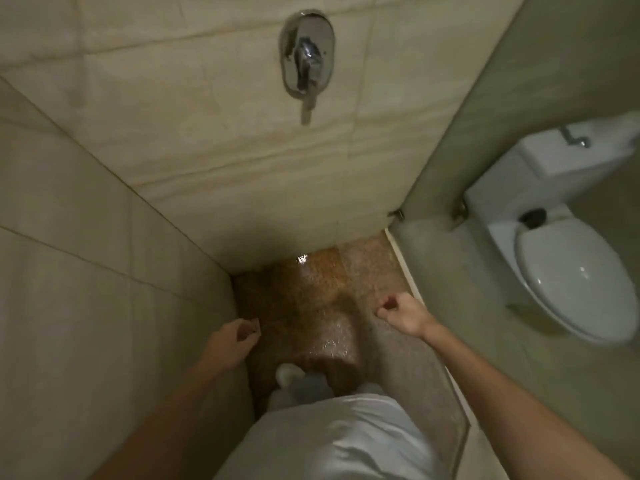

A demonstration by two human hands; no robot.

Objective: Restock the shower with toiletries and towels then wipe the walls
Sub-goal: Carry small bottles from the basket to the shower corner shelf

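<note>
I stand inside the shower stall and look down at its wet brown speckled floor (311, 306). My left hand (232, 337) hangs low beside the left tiled wall (86, 271). Its fingers are curled, and a small blurred brownish shape shows at the fingertips; whether it is an object I cannot tell. My right hand (403, 315) hangs over the floor near the glass partition (485, 168), fingers loosely curled and holding nothing. A chrome shower mixer handle (306, 57) is mounted on the beige tiled front wall (207, 133). No toiletries or towels are in view.
A white toilet (568, 271) with its lid down and its cistern stand behind the glass on the right. A white sill (401, 261) runs along the foot of the glass. My white shoe (287, 372) and light clothing fill the bottom centre.
</note>
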